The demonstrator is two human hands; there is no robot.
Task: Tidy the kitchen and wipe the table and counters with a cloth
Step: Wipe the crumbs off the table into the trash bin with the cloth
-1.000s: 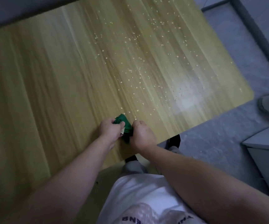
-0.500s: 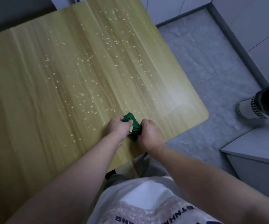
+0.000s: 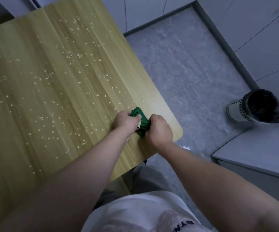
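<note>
- Gripping the green cloth (image 3: 139,114) with both hands: left hand (image 3: 126,118) curled round its left side with the thumb on top, right hand (image 3: 159,129) clenched on its right end.
- Holding it folded into a tight wad over the near right corner of the table (image 3: 68,39); touching the top or just above it, cannot tell.
- Showing a small pale label (image 3: 139,124) at the wad's near edge, between the hands.
- Noting crumbs (image 3: 79,55) scattered over most of the wood, from the far edge to the near edge.
- Judging the wipe as barely begun: no swept lane visible, no pile gathered.
- Left to do, by the look of it: sweep the whole top, collect the crumbs, probably tip them into the bin (image 3: 239,111) standing on the floor well to the right.
- Also pending: the grey counter (image 3: 261,151) at right, with neither hand on it.
- No reading on the tidy-up part from this view.
</note>
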